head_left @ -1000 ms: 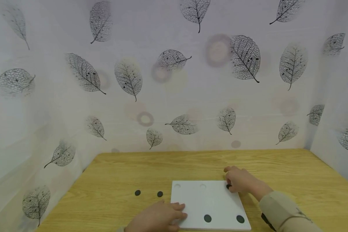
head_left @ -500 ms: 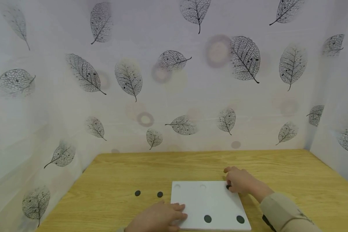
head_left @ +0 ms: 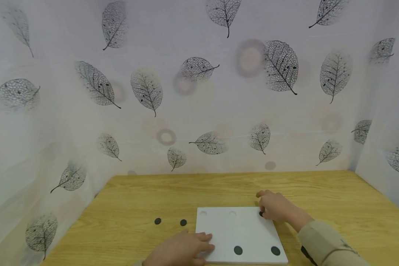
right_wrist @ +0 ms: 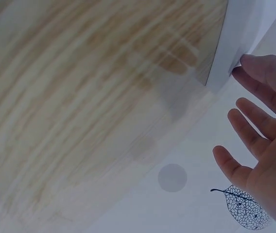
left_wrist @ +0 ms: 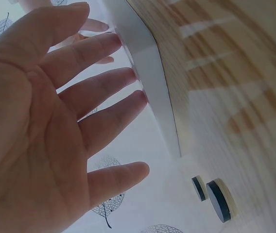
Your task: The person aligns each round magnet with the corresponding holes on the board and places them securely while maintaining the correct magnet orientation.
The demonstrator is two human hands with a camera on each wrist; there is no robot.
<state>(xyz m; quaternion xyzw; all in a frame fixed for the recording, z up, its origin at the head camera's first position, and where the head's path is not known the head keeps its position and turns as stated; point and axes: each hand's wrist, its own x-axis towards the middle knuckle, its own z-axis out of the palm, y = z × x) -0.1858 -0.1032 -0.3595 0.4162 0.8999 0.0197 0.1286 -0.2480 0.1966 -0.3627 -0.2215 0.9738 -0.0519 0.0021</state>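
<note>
Well, white board [head_left: 244, 232]: we see it lying flat on the table, right of centre in the head view.
Far-edge recesses [head_left: 232, 213]: we make out two shallow rounds, at the left corner and in the middle, their white bottoms showing.
Far-right disc [head_left: 261, 214]: we see it black at the board's corner, partly covered by fingers; how it sits we cannot tell.
Near-edge discs [head_left: 238, 250]: we count two black ones on the board, at the middle and at the right corner.
Right hand [head_left: 276, 207]: we find thumb and forefinger close together at the far-right disc, the other fingers spread; whether they pinch it or only touch it we cannot tell.
Left hand [head_left: 183, 247]: we see it spread wide, gripping nothing, fingertips resting on the board's left side.
Loose discs [head_left: 183, 222]: we see two black ones on the table, left of the board, apart.
Table [head_left: 136, 195]: we see yellowish wood grain.
Curtain [head_left: 203, 111]: we see leaf prints behind everything.
</note>
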